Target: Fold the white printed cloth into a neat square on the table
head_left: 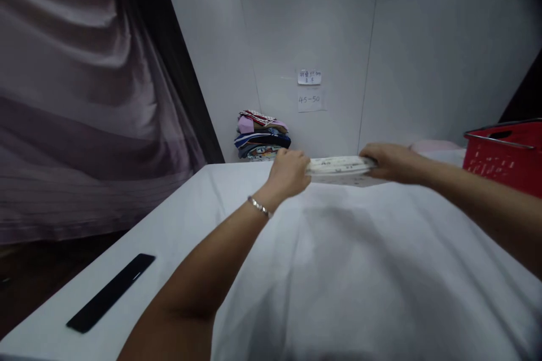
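Holding a folded white cloth (339,165) level between two outstretched hands, a person stands at a white table (178,208). The cloth, printed with small dark marks, is near the table's far edge, in front of a pale wall (305,22); whether its underside touches the tabletop is hard to tell. The left hand (291,174), with a bracelet (260,207) at its wrist, has its grip closed around the left end. The right hand (389,162) has its grip closed on the right end; some fingertips on both hands are hidden.

The cloth looks light, soft and unbreakable, with several loose layers that could slide apart or sag in the middle. The two ends seem the right places to hold, thumbs and fingers pinching every layer together, with a gentle outward pull.

Beyond the left hand sits a stack of folded clothes (262,136). A black strip (110,294) lies at near left; a red basket (503,152) stands at far right.
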Tool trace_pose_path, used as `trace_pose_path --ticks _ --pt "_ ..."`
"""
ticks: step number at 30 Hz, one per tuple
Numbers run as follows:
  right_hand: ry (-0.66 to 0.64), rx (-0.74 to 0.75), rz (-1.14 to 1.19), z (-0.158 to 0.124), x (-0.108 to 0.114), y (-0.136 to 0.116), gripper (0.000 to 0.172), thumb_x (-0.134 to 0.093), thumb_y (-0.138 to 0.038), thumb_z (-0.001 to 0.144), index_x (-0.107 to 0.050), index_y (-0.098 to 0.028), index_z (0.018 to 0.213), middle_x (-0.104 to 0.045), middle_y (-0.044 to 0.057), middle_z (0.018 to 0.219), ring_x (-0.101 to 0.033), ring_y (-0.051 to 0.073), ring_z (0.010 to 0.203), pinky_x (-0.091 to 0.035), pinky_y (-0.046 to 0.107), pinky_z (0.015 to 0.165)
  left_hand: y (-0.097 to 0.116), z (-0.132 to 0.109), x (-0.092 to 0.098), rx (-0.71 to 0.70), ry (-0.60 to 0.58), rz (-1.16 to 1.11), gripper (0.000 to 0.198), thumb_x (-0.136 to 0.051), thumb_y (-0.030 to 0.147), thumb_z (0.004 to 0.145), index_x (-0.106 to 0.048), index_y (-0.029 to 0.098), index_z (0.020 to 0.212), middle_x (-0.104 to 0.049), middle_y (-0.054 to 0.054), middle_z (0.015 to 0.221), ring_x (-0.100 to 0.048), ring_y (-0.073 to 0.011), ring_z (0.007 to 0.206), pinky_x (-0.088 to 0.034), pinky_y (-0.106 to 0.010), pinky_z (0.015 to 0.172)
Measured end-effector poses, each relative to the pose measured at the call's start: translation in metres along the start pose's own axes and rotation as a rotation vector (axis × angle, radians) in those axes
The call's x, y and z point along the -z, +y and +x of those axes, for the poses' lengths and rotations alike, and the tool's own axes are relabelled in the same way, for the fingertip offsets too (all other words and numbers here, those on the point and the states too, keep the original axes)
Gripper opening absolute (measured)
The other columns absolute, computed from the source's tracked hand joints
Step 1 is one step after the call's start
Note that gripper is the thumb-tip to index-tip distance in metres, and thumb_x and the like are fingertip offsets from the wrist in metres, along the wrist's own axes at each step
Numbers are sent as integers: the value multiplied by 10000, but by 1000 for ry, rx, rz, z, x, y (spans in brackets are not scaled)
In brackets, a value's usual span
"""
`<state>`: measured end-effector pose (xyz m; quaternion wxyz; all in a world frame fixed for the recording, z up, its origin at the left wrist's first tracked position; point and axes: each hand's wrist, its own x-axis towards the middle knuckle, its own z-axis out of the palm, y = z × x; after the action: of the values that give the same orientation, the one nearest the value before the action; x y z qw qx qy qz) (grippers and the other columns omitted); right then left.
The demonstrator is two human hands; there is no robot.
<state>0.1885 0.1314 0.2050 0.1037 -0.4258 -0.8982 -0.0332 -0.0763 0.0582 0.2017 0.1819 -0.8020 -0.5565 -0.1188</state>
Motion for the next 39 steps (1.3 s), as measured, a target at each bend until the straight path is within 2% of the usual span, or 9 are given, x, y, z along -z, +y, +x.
trace_pose_path --ticks 2,6,8,10,19,26,30,34,39 --pt "122 126 -57 -27 -45 -9 211 -513 -225 748 -573 -204 948 -599 96 978 -530 257 922 -395 356 779 16 -35 -30 -36 12 23 169 -502 224 780 -567 154 920 -556 -94 974 -492 -238 971 -297 -392 908" --pt "131 319 -41 -82 -144 -22 228 -474 -95 743 -554 -189 934 -605 88 898 -538 208 805 -410 321 699 49 -103 -105 -126 -129 -40 93 -526 162 775 -536 163 867 -554 -67 910 -495 -218 882 -363 -352 779" --pt "154 361 -24 -102 -176 -24 288 -452 -47 737 -543 -179 976 -611 90 923 -544 205 812 -416 315 688 60 -127 -129 -125 -150 -73 103 -535 163 784 -522 164 886 -552 -61 918 -488 -218 877 -372 -347 758" --pt "185 360 -30 -114 -192 -23 338 -438 -37 750 -528 -170 1047 -610 101 983 -548 214 851 -423 326 704 65 -140 -139 -101 -134 -95 132 -541 168 791 -509 169 919 -545 -58 934 -481 -218 880 -376 -347 754" --pt "263 328 -35 -131 -197 -19 343 -413 -102 826 -504 -149 1154 -587 136 1092 -534 242 955 -446 389 780 67 -153 -137 -97 -38 -155 231 -465 120 836 -489 177 1059 -548 -60 972 -482 -204 918 -387 -338 794" --pt "233 317 48 -137 -196 -20 376 -422 -118 825 -515 -178 1184 -588 124 1115 -539 248 985 -453 408 809 65 -155 -137 -93 -66 -242 250 -535 179 810 -520 189 1059 -551 -59 979 -483 -207 934 -385 -346 809" --pt "212 287 164 -136 -186 -25 375 -484 -157 792 -542 -189 1161 -585 123 1130 -534 262 1023 -455 425 840 67 -150 -130 -27 -52 -324 252 -560 335 824 -547 209 1042 -550 -51 987 -481 -203 918 -380 -352 807" --pt "178 246 283 -126 -174 -35 282 -486 -223 834 -586 -209 1097 -601 104 1106 -549 239 998 -469 397 826 74 -137 -130 11 -20 -381 195 -536 320 853 -575 218 1014 -560 -37 991 -481 -187 906 -375 -331 788" --pt "150 266 315 -111 -174 -44 240 -454 -261 877 -635 -211 1027 -634 100 979 -567 227 899 -477 379 767 79 -127 -140 16 -74 -431 132 -551 312 852 -620 227 925 -584 -23 936 -497 -178 875 -378 -320 767"
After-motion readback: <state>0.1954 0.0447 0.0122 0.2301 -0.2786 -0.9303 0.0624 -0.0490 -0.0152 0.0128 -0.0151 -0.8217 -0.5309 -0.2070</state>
